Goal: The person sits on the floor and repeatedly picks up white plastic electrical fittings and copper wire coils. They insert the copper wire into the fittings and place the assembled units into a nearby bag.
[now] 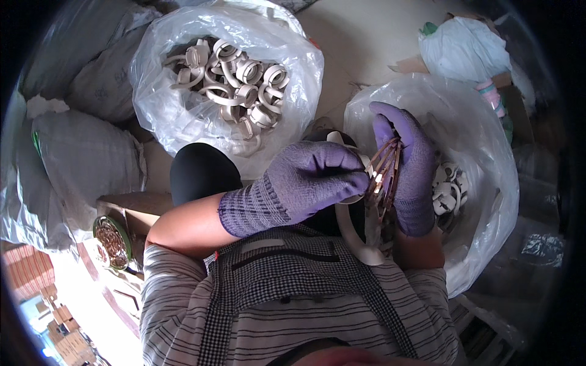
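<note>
Both my hands wear purple knit gloves and meet above my lap. My left hand (pixel 311 180) is closed in a pinch, thumb against fingers, right beside the strips; what sits between its fingertips is hidden. My right hand (pixel 415 165) grips a loose bunch of thin copper-coloured strips (pixel 387 171), fanned out between thumb and fingers. Partly behind my left fingers is an off-white plastic part with a long curved arm (pixel 349 229), which lies against my lap. I cannot tell whether the left fingers touch it.
Ahead on the left, a clear plastic bag (pixel 149 79) holds several off-white ring-shaped parts (pixel 249 72). Another clear bag (pixel 488 219) beside my right arm contains white parts (pixel 450 190). A green-rimmed round container (pixel 126 235) with copper-coloured pieces stands left, near a cardboard box (pixel 137 202) and grey sacks (pixel 85 165).
</note>
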Demonstrator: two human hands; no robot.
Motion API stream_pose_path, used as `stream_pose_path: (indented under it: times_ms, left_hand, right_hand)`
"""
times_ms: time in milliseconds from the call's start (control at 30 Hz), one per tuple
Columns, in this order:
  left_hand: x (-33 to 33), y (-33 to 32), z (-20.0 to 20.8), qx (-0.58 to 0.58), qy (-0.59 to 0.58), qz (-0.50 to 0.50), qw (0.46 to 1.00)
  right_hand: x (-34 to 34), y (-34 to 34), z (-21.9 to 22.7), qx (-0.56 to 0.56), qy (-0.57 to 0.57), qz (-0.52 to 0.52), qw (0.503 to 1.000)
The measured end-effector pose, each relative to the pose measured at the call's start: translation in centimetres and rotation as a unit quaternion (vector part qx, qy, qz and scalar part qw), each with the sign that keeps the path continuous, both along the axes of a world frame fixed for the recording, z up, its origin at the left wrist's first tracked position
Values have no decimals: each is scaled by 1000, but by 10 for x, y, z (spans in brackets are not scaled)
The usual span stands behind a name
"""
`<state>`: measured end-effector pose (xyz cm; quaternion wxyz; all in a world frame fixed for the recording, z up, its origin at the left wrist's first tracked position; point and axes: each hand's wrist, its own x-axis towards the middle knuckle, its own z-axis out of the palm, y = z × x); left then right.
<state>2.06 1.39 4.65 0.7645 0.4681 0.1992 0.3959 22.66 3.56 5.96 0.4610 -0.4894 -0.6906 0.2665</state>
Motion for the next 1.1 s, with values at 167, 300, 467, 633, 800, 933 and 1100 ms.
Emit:
stream_pose_path:
  times_ms: [167, 300, 467, 633, 800, 933, 1100]
  left_hand:
    - [-5, 7, 9, -66, 56, 77, 993]
    - [-10, 5, 1, -91, 71, 134, 984]
    - [-15, -2, -10, -92, -19, 150, 984]
    - [-19, -4, -19, -112, -56, 114, 985]
    - [-17, -6, -26, -104, -34, 128, 986]
    - [-18, -8, -31, -107, -25, 128, 986]
    - [-18, -9, -33, -122, -17, 125, 984]
  right_hand:
    - [8, -8, 9, -55, 41, 52, 996]
    - [29, -15, -4, -14, 154, -26, 988]
    - [38, -18, 1, -72, 395, -128, 907]
    - [59, -41, -28, -202, 420, 14, 885]
    - [45, -54, -32, -125, 388, 105, 907]
    - [45, -61, -23, -143, 376, 98, 910]
    - [33, -61, -10, -169, 338, 24, 925]
